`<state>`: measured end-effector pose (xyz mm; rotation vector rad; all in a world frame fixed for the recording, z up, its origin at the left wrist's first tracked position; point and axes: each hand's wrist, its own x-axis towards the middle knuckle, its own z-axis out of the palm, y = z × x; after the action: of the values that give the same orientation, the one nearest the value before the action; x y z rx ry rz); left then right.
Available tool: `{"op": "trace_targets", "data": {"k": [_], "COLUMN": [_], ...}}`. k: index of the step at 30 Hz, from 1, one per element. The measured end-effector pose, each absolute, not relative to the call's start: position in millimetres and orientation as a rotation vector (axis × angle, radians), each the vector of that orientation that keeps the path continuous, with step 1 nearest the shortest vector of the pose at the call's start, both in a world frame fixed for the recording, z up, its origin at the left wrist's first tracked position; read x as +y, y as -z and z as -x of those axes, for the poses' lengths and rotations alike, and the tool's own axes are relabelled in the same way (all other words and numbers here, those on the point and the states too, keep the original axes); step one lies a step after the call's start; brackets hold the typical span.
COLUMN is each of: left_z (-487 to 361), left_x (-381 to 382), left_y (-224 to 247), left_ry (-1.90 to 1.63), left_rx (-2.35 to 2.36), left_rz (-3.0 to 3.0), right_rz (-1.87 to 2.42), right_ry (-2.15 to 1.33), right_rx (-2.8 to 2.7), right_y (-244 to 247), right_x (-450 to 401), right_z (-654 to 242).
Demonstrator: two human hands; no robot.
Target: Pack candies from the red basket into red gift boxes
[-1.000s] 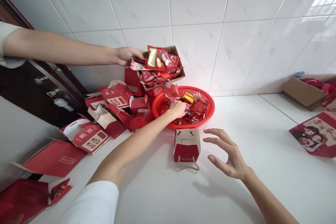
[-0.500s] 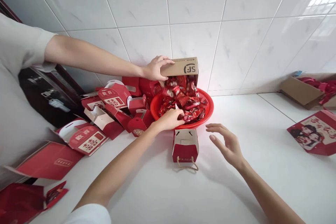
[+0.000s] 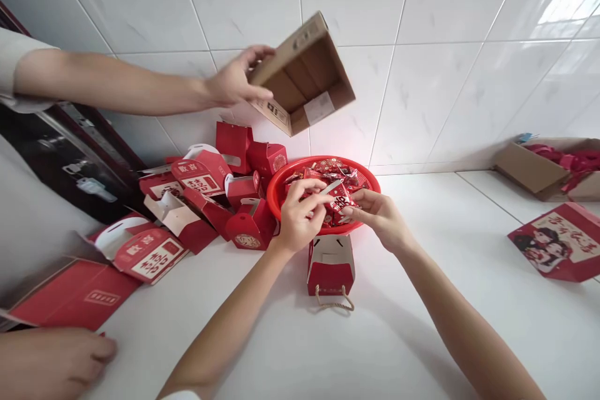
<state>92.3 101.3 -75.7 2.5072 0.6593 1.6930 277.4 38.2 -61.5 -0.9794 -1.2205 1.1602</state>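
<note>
My left hand point(image 3: 302, 215) is closed, its fingers pinching at the left side of a small red candy packet point(image 3: 341, 201) with a pale edge. From the right, my right hand point(image 3: 382, 220) grips the same packet between thumb and fingers. Both hands are over the near part of a red plastic basket point(image 3: 272, 200), in which several shiny red wrapped candies point(image 3: 328, 165) lie. Just in front of the basket, a small red gift box point(image 3: 331, 278) with a rope handle stands open on the white surface.
A co-worker's hand point(image 3: 237, 80) holds an empty cardboard box point(image 3: 304, 78) above the basket. Another person's hand point(image 3: 56, 359) is at lower left. Several red gift boxes point(image 3: 154, 253) crowd the left. To the right are a red printed box point(image 3: 560, 240) and a carton point(image 3: 534, 169) of ribbon.
The co-worker's cardboard box has lifted off the basket and tilted, now empty. My right hand has moved in to the packet beside my left hand. Another hand has appeared at lower left.
</note>
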Motion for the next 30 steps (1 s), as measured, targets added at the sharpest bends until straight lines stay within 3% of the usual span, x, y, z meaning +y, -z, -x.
{"op": "trace_targets", "data": {"k": [3, 6, 10, 16, 22, 30], "left_z": [-85, -70, -62, -91, -93, -81], "left_x": [112, 131, 153, 166, 164, 141], "left_y": [73, 71, 74, 79, 79, 76], "left_ry": [-1.671, -1.382, -0.938, -0.716, -1.073, -1.075], "left_rx": [0.821, 0.95, 1.008, 1.116, 0.967, 0.836], "left_rz": [-2.293, -2.218, -2.27, -2.5, -2.039, -1.669], "right_rz": [0.974, 0.986, 1.039, 1.056, 1.013, 0.996], "right_ry": [-1.079, -0.98, -0.928, -0.907, -0.907, -1.017], "right_rx": [-1.161, -1.093, -1.023, -0.943, -0.899, -0.892], "right_y": [66, 68, 68, 69, 68, 76], "right_x": [41, 45, 49, 50, 50, 55], "right_z": [-283, -295, -307, -307, -309, -309]}}
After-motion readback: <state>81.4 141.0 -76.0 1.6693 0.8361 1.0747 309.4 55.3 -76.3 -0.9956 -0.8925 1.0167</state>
